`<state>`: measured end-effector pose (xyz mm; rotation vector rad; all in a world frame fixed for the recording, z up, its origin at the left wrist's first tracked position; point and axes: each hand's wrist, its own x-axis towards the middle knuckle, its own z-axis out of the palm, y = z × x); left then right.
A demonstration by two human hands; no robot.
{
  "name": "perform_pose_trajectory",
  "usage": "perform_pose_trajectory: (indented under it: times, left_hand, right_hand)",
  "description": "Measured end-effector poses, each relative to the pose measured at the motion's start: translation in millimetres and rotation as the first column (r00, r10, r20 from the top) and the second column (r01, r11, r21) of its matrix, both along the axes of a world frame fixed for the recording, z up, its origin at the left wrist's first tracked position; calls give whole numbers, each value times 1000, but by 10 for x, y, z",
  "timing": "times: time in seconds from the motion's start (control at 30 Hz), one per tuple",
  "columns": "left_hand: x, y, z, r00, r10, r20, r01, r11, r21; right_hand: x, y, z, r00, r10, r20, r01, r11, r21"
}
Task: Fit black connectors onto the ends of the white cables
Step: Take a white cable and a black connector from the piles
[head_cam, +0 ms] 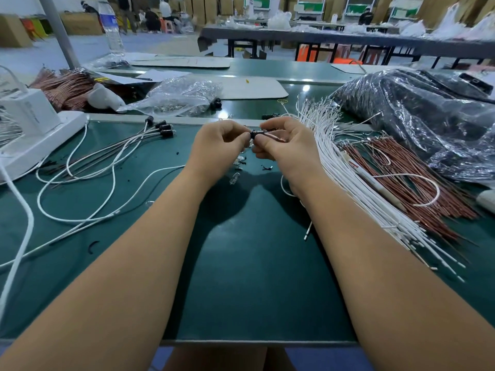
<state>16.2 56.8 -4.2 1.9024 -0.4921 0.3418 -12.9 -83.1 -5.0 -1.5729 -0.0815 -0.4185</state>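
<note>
Black plastic, a small connector [253,134], sits between both hands above the middle of the green counter [257,277]. The left hand [218,145] curls its fingers [242,139] tightly, thumb and forefinger pinching the connector from the left. The right hand [285,144] has its fingers bent close as well, pinching a thin brown wire [270,135] whose end meets the connector; a white cable [284,190] loops out from under that hand. Whether this cable's end is also in the grip cannot be told. Small clear and black bits [241,166] lie scattered on the counter just below the hands. To the right, a thick bundle of white cables [348,183] fans across the counter, with a bundle of brown wires [401,188] beside it and a large plastic bag of black parts [417,121] behind. To the left lie finished cables with black connectors [160,127] on their ends, near a white power strip [34,129]. Farther back rests a clear bag [179,96] and a water bottle [111,28].
</note>
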Motion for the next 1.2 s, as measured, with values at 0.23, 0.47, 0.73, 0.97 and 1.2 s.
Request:
perform_pose_trajectory:
  times: [0.23, 0.47, 0.73, 0.97, 1.2]
  left_hand:
    - [85, 70, -38, 995, 86, -47, -89, 995, -50]
    - [112, 83, -55, 991, 117, -71, -120, 992, -39]
    - [128, 88, -63, 987, 144, -72, -144, 990, 6]
    - [127, 98, -54, 982, 182, -58, -180, 983, 29]
    - [106, 116, -38, 993, 120, -2, -120, 992, -34]
  right_hand:
    - [17, -30, -20, 967, -224, 119, 247, 940, -238]
    - [22, -48, -14, 931, -288, 226, 352, 876, -330]
    - [8, -32, -10, 897, -278, 345, 419, 786, -455]
    - [-32, -20, 16, 898, -249, 363, 424, 710, -561]
    - [-26, -70, 75, 967, -237, 91, 252, 945, -210]
